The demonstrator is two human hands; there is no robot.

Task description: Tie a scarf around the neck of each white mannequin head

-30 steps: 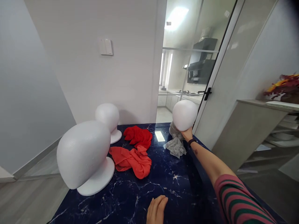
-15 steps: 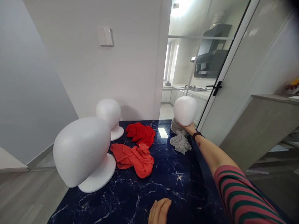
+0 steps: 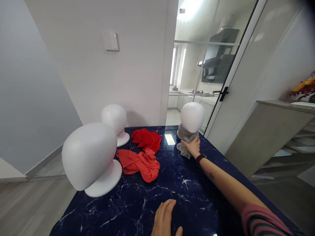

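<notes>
At the far right of the table, a white foam mannequin head [image 3: 192, 117] stands upright with a sheer grey scarf [image 3: 185, 131] wound around its neck and knotted in front. My right hand [image 3: 193, 147] is on the knot, thumb to one side and fingers to the other, with grey cloth between them. The scarf's loose end hangs onto the tabletop, partly hidden by the hand. Low in the middle of the view, my left hand [image 3: 162, 218] hovers over or rests on the near part of the table, fingers stretched out, thumb apart, holding nothing.
Two more white foam heads, one near [image 3: 90, 154] and one farther back [image 3: 114, 118], stand on the left of the dark blue marbled table [image 3: 128, 209]. A coral scarf [image 3: 141, 165] and a red scarf [image 3: 147, 140] lie crumpled mid-table. Behind is a glass door [image 3: 192, 72].
My right hand has come down from beneath the foam head's chin to the scarf's knot and loose end. My left hand has moved slightly farther into view, its thumb now showing.
</notes>
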